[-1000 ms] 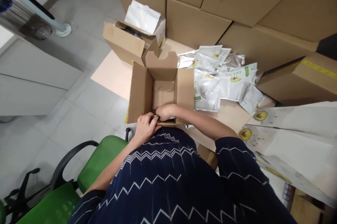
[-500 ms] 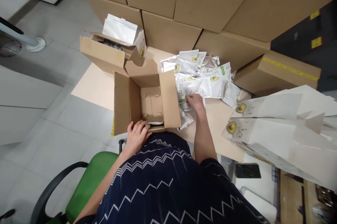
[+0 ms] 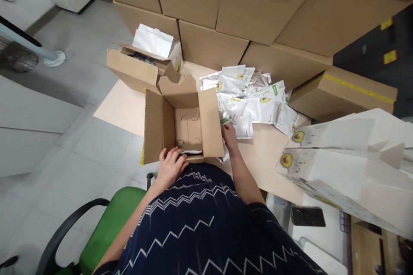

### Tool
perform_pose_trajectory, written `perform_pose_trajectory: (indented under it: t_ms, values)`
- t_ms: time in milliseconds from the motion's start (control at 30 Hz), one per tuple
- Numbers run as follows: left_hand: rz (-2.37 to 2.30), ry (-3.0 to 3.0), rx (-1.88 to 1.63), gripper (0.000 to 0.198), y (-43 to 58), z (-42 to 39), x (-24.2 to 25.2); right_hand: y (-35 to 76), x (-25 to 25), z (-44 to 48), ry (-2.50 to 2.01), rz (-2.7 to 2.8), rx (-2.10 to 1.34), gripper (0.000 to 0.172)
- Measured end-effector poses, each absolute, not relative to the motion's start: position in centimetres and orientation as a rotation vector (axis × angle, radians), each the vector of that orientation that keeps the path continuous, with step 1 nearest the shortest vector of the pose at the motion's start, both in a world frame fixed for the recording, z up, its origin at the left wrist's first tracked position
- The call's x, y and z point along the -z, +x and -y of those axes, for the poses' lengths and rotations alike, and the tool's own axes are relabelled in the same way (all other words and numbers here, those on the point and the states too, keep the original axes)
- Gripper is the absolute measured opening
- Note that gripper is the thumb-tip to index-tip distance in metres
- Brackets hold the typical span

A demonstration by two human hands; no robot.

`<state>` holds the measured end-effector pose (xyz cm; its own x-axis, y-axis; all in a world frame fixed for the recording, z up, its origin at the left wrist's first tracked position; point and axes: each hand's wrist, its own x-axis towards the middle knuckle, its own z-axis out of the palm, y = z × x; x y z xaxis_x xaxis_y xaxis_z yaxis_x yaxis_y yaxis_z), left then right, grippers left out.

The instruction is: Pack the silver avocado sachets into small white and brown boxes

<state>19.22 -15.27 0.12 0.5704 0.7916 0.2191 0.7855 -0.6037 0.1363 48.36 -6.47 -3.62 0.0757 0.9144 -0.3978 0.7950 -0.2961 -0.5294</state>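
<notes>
An open cardboard box (image 3: 186, 131) stands in front of me, its flaps spread out. My left hand (image 3: 172, 166) grips its near wall, fingers curled over the rim. Inside, against that wall, stands a pouch (image 3: 192, 152) of which only the edge shows. To the right of the box, my right hand (image 3: 229, 138) is closed on a white pouch (image 3: 223, 111) with green print, close beside the right flap; its fingertips are partly hidden. More white pouches with avocado pictures (image 3: 263, 103) lie in a loose pile beyond that hand.
Behind the table (image 3: 121, 107) rises a wall of stacked cartons (image 3: 213, 47). A second open carton (image 3: 132, 68) and a white avocado box (image 3: 176, 55) stand at the back left. Large white avocado boxes (image 3: 338, 154) are on the right, near a phone (image 3: 308, 216). A green chair (image 3: 111, 227) is at left.
My right hand has moved left from the pile toward the box's right flap, drawing a pouch with it. My left hand stays on the near wall. The view has shifted slightly.
</notes>
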Motion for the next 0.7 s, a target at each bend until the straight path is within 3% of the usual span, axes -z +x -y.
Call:
perform_pose_trajectory:
  t_ms: [167,367,500,700]
  values:
    - [-1.372,2.720,-0.391,0.019,19.2,15.5,-0.1,51.0,-0.7,6.4,-2.041,1.587,-0.473,0.038]
    - [-1.384,2.694,-0.398,0.020,19.5,15.6,-0.1,51.6,-9.1,7.7,-1.652,1.458,-0.001,0.039]
    - [-1.381,2.677,-0.382,0.021,19.6,15.6,0.2,48.9,-12.5,8.4,-1.487,1.466,-0.048,0.038]
    - [-1.391,2.703,-0.427,0.017,19.6,15.8,0.9,43.8,-13.6,6.6,-1.255,1.983,-0.299,0.033]
